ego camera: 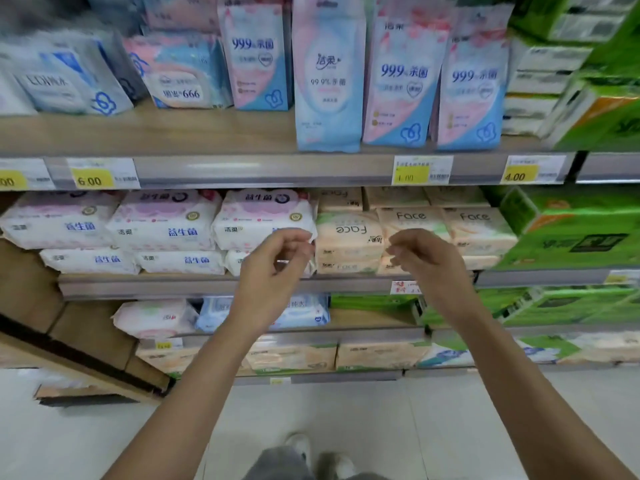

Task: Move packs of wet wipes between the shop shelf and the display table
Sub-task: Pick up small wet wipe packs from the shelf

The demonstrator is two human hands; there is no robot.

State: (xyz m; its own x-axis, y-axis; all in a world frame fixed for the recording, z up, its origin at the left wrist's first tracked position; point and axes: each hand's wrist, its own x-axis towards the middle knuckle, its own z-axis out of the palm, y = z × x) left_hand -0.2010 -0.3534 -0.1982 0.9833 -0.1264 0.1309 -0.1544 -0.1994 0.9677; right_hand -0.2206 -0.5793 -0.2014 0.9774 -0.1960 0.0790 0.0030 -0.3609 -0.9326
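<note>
Several pink-and-blue wet wipe packs stand upright on the upper shelf point(214, 133); the tallest pack point(327, 74) stands at its front edge, with two more packs point(403, 77) to its right. My left hand point(277, 268) and my right hand point(429, 261) hover side by side in front of the middle shelf, well below those packs. Both hands hold nothing and their fingers hang loosely curled. White wipe packs point(256, 220) lie stacked behind my left hand, and peach "Face" tissue packs point(408, 223) lie behind my right hand.
Green tissue bundles point(568, 230) fill the right side of the shelves. More packs lie on the lower shelves point(221, 313). Yellow price tags point(420, 169) line the shelf rails. A wooden structure point(79, 348) juts out at the lower left over the pale floor.
</note>
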